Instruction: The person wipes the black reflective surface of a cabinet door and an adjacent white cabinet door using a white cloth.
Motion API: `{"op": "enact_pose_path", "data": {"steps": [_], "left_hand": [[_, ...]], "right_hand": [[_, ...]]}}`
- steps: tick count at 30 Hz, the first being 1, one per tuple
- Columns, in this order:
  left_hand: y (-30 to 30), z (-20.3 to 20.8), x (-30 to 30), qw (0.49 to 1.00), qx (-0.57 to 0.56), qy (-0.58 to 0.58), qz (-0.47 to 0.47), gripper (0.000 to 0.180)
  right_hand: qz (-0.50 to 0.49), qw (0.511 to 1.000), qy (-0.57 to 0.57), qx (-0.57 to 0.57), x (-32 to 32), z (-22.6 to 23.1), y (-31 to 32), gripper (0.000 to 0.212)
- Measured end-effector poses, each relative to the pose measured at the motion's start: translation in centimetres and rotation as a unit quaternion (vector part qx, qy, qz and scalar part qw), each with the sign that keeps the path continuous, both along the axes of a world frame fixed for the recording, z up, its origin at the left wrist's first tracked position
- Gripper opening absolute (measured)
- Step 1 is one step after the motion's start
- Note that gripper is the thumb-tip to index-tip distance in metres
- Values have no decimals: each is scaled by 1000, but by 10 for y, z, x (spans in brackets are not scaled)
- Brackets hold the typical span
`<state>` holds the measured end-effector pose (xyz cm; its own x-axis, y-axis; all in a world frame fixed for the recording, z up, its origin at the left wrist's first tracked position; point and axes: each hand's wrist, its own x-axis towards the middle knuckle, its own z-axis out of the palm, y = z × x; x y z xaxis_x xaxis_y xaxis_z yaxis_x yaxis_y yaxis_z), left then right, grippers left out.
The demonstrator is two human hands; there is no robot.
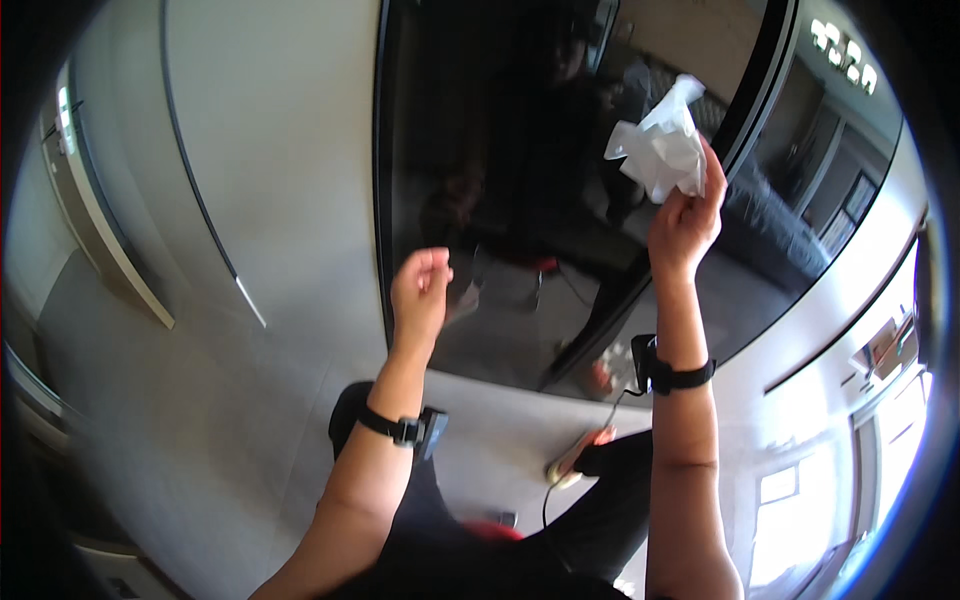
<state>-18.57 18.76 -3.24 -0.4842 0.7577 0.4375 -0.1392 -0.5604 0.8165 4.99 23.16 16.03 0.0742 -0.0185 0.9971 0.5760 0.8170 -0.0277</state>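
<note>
So R hand (690, 222) pinches crumpled white tissue (662, 150) in front of glossy blk panel (450, 120); L hand (419, 288) loosely curled nr panel's L edge, can't tell if holding anything

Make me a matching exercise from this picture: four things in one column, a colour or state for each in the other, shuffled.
1. Left hand
2. Tissue
3. Panel
4. Right hand

A. Black and glossy
B. Closed on something, the higher of the two in the picture
C. Fingers curled, no item visible in it
D. White and crumpled

Pairs: 1-C, 2-D, 3-A, 4-B
</note>
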Motion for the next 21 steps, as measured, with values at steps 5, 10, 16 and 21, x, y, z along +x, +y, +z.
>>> {"op": "enact_pose_path", "data": {"steps": [5, 10, 16, 21], "left_hand": [[-5, 7, -3, 996, -36, 48, 67, 15], [-10, 4, -8, 999, -3, 11, 52, 14], [-17, 13, -12, 997, -20, 37, 66, 15], [-19, 0, -15, 995, -31, 56, 77, 13]], "right_hand": [[-110, 981, -138, 79, -52, 35, 55, 60], [-228, 871, -436, -7, -76, -157, 57, 43], [-108, 658, -714, -214, -13, -277, 25, 38], [0, 904, -425, -49, -30, -31, 4, 32]]}}
